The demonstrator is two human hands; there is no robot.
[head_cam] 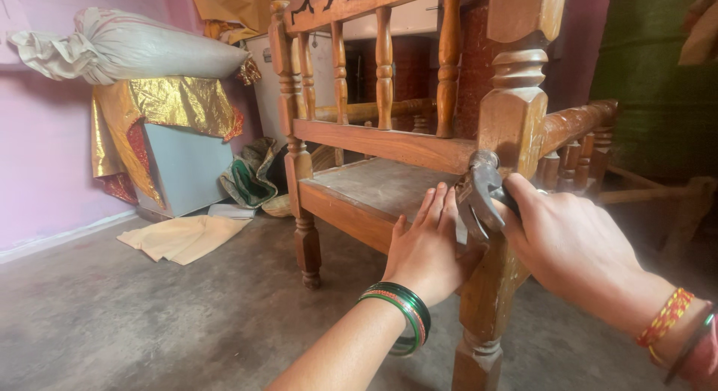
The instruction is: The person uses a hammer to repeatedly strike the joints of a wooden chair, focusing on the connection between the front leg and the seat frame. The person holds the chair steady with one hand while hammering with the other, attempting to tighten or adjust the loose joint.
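Concrete floor [149, 316], right hand [576, 249] gripping hammer [479, 193]

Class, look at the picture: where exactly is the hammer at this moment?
In the head view, the hammer is right of centre, gripped by the right hand, its metal head against the wooden chair's front leg post, beside the left hand on the seat edge.

Chair [389, 148] centre, sack [134, 43] atop cabinet [183, 167] left, cloth [183, 238] on floor [149, 324].
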